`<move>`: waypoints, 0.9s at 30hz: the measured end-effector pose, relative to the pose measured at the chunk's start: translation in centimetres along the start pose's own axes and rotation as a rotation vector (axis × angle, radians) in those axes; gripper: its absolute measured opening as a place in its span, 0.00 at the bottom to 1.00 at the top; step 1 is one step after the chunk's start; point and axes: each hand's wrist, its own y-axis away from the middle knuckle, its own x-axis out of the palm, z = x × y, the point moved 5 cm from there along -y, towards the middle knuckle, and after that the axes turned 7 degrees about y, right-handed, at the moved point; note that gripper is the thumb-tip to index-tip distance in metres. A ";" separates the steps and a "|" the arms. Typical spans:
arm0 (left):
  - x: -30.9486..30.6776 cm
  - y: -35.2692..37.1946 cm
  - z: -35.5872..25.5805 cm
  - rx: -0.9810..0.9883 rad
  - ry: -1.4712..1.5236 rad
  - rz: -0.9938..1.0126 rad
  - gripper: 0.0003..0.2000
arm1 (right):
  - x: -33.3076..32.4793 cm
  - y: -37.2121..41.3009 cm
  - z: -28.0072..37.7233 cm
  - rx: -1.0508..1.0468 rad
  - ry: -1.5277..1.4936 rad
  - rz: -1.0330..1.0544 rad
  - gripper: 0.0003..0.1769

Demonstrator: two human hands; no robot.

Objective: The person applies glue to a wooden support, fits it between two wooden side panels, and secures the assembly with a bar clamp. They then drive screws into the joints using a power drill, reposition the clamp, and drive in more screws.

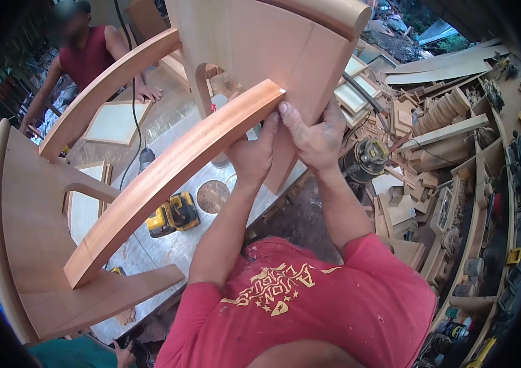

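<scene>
A wooden furniture frame stands before me, with a curved wooden rail [174, 175] running from a lower-left panel [34, 227] to an upper-right wooden panel [319, 61]. My left hand [253, 150] is closed around the underside of the rail near its upper end, its fingers partly hidden. Beside it, my right hand [317, 136] grips the edge of the upper-right panel, fingers behind the board. Its thumb presses close to where rail and panel meet. A small bright spot shows at that joint. A second curved rail [107, 89] spans the far side.
A yellow cordless tool [173, 214] lies on the worktable [211, 224] under the frame. Across it stands a person in a red sleeveless shirt [89, 59]. Another person's hand [124, 354] shows at lower left. Wood offcuts [404, 199] and a power tool [365, 161] are at right.
</scene>
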 end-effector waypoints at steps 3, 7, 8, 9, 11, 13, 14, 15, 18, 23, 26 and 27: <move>0.6 0.0 -1.2 0.089 -0.002 -0.060 0.24 | 0.2 0.2 0.3 -0.018 0.058 -0.076 0.20; 1.0 -0.2 -2.1 0.166 -0.029 -0.068 0.18 | 0.2 0.4 0.1 -0.013 0.035 -0.117 0.18; 1.0 -0.1 -2.0 0.156 -0.018 -0.073 0.19 | 0.3 0.3 0.0 -0.026 0.031 -0.124 0.18; 1.0 -0.1 -1.9 0.148 -0.007 -0.077 0.19 | 0.3 0.3 0.0 -0.036 0.050 -0.128 0.18; 1.1 0.1 -1.7 0.145 0.025 -0.089 0.20 | 0.2 0.5 0.2 -0.048 0.088 -0.137 0.18; 1.3 0.1 -1.6 0.159 0.071 -0.101 0.21 | 0.1 0.4 0.1 -0.056 0.095 -0.134 0.18; 1.3 0.0 -1.6 0.151 0.077 -0.084 0.21 | 0.1 0.4 0.0 -0.059 0.098 -0.133 0.18; 1.2 -0.2 -1.6 0.142 0.083 -0.069 0.21 | 0.1 0.4 0.1 -0.062 0.109 -0.132 0.18; 1.1 0.1 -1.6 0.133 0.093 -0.055 0.21 | 0.1 0.4 0.2 -0.070 0.117 -0.128 0.19; 1.0 0.0 -1.5 0.158 0.070 -0.038 0.22 | 0.1 0.4 -0.2 -0.095 0.110 -0.125 0.19; 1.1 -0.1 -1.4 0.156 0.093 -0.053 0.22 | 0.0 0.5 -0.2 -0.048 0.078 -0.104 0.21; 1.0 0.0 -1.2 0.157 0.102 -0.063 0.22 | 0.0 0.5 -0.1 -0.063 0.090 -0.114 0.20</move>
